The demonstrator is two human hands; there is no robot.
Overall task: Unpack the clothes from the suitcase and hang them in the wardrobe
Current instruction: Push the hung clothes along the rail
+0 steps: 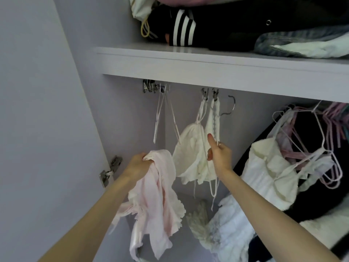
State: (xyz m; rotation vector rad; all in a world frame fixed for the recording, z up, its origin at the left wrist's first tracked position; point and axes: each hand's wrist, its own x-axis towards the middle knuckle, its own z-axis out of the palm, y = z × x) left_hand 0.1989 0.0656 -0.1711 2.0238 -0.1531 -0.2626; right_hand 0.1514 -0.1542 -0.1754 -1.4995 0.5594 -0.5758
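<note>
My left hand [138,163] grips the pink top [156,195]; my right hand [219,152] pinches, I think, a white top's strap [217,118]. Free a hanger first.

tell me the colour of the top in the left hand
Pale pink top, gripped by the left hand; head view.
</note>
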